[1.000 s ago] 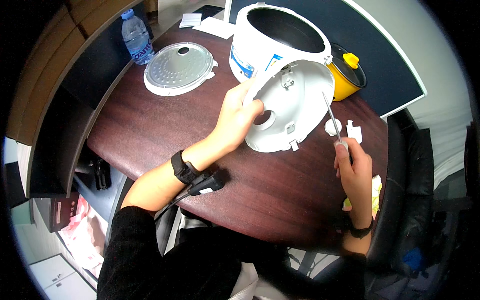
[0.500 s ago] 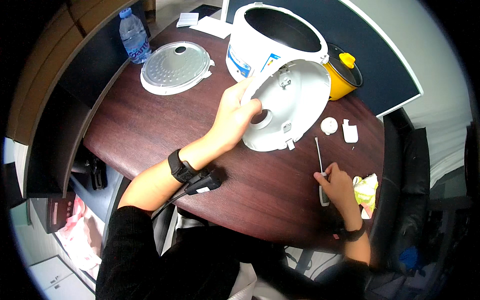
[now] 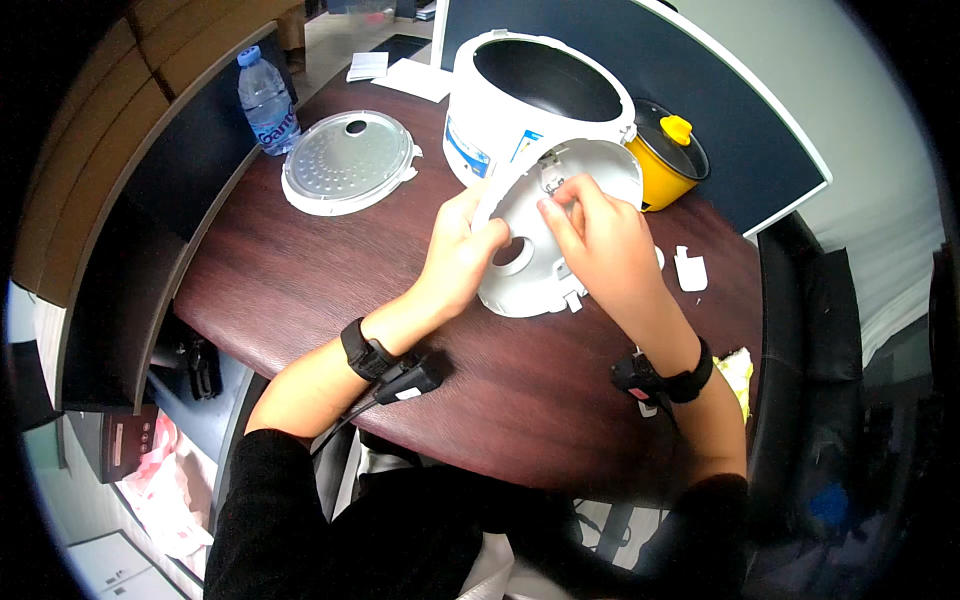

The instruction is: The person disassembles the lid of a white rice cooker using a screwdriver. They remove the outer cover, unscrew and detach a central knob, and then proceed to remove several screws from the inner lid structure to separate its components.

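Observation:
My left hand [image 3: 462, 255] grips the near left edge of a white plastic rice cooker lid shell [image 3: 540, 290], tilted with its hollow inner side toward me. The thumb lies inside, beside the shell's round hole. My right hand [image 3: 605, 235] reaches into the shell, thumb and forefinger pinched close to a small metal fitting [image 3: 553, 180]. What sits between those fingertips is hidden. Behind the shell stands the white rice cooker body [image 3: 465, 125], its top uncovered. Under my right wrist, the screwdriver is covered except for its handle end [image 3: 648, 410].
A round metal inner lid [image 3: 345, 165] lies at the left, near a water bottle [image 3: 268, 100]. A yellow pot [image 3: 660, 170] stands behind at right. A small white plastic piece [image 3: 691, 272] and a crumpled wrapper [image 3: 738, 375] lie right. A black cabled device [image 3: 412, 380] rests by the front edge.
My right hand has left the screwdriver on the table and moved up and left into the lid shell. My left hand still holds the shell. The whole view has shifted slightly.

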A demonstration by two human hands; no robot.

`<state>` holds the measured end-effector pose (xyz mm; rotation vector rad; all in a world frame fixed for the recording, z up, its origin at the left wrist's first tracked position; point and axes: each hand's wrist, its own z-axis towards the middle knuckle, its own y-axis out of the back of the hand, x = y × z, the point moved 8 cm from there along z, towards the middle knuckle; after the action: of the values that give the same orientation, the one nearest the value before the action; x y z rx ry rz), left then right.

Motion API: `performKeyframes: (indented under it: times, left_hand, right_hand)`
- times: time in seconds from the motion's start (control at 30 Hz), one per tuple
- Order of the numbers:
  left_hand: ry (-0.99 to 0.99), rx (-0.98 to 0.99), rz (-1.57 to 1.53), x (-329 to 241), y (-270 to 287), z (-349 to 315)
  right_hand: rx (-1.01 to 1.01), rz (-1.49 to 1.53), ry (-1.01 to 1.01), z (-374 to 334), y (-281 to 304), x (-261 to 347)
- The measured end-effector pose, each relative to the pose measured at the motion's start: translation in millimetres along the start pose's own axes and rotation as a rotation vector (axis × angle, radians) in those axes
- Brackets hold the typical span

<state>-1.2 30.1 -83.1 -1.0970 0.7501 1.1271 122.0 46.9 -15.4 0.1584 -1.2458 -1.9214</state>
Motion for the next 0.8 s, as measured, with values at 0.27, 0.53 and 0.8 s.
performKeyframes:
  times: [0.27, 0.53, 0.8]
  left_hand:
    - [0.015, 0.019, 0.054, 1, 1, -1]
    - [0.014, 0.010, 0.075, 3, 0, 2]
    - [-0.045, -0.044, 0.081, 1, 0, 0]
  right_hand:
    - [-0.071, 0.021, 0.034, 10, -4, -3]
    - [-0.029, 0.168, -0.076, -17, 26, -22]
    - [0.168, 0.100, -0.615, -126, 58, -187]
